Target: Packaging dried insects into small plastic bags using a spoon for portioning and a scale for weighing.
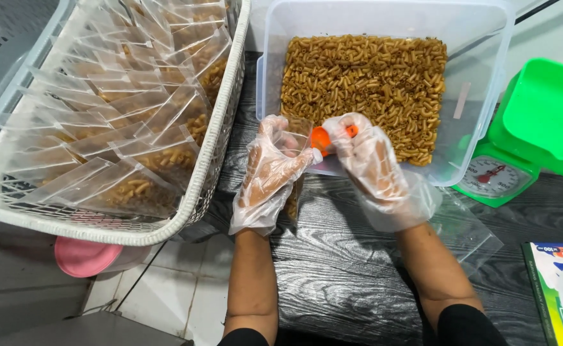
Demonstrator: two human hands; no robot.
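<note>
Both my hands wear loose clear plastic gloves. My left hand [270,170] holds a small clear plastic bag [294,192] upright, partly filled with golden-brown macaroni snack. My right hand [372,165] grips a small orange scoop [322,137], tipped at the bag's mouth. Just behind them stands a clear plastic tub [480,77] with a layer of the same macaroni [364,83] in it.
A white wire basket [214,166] on the left holds several filled clear bags. A green kitchen scale [531,134] stands at the right. Empty clear bags [470,234] lie on the dark wood-grain table, a colourful box [554,288] at the lower right, a pink bowl [86,256] below the basket.
</note>
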